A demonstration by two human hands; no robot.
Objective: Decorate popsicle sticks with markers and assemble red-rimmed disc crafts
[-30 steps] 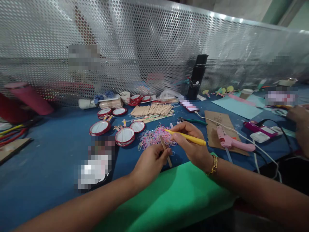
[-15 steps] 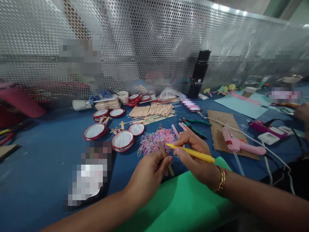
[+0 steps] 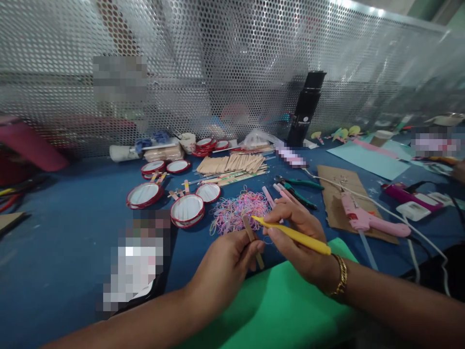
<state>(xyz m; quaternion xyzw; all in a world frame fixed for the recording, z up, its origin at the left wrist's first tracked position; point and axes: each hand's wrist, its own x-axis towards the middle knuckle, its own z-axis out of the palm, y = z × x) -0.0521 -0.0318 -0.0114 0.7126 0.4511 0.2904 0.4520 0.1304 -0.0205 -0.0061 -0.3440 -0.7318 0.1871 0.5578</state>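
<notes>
My left hand (image 3: 230,259) pinches a small wooden stick (image 3: 249,229), which slants between thumb and fingers with its lower end showing below them. In my right hand (image 3: 300,235) is a yellow pen (image 3: 303,238), its tip close to the upper part of the stick; whether they touch I cannot tell. Behind both hands lies a heap of thin pastel rubber bands (image 3: 241,208). Pink sticks (image 3: 269,197) lie just beyond my right fingers. Under my wrists spreads a green sheet (image 3: 286,300).
Round red-rimmed pieces (image 3: 187,211) stand left of the heap, wooden sticks (image 3: 232,164) behind it. A black bottle (image 3: 305,109) is at the back. Pliers (image 3: 301,184), a pink glue gun (image 3: 363,219) on cardboard (image 3: 337,179) and its cord lie right. Another person's hand shows at the far right.
The view has shifted slightly, so most things sit a little further right. Both hands keep their hold on the stick and the pen, with the pen tip still near the stick.
</notes>
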